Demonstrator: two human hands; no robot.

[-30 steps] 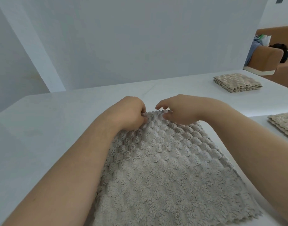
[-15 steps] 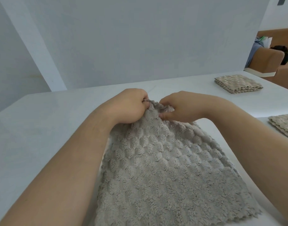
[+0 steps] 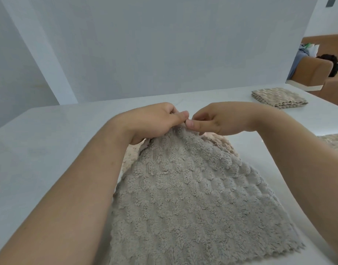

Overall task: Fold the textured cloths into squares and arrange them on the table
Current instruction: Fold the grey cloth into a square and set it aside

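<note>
A beige textured cloth (image 3: 185, 199) lies spread on the white table (image 3: 49, 150) in front of me, its far edge lifted off the surface. My left hand (image 3: 154, 123) grips that raised far edge with curled fingers. Right beside it, my right hand (image 3: 216, 119) pinches the same edge between thumb and fingers. The two hands almost touch at the cloth's top middle. The near edge of the cloth rests flat on the table.
A folded beige cloth (image 3: 278, 97) lies at the table's far right. Part of another cloth (image 3: 334, 142) shows at the right edge. A brown sofa (image 3: 317, 73) stands beyond the table. A grey wall runs along the far side.
Both hands have lifted the cloth's far edge up off the table and bunched it between them. The cloth now rises like a tent toward the hands.
</note>
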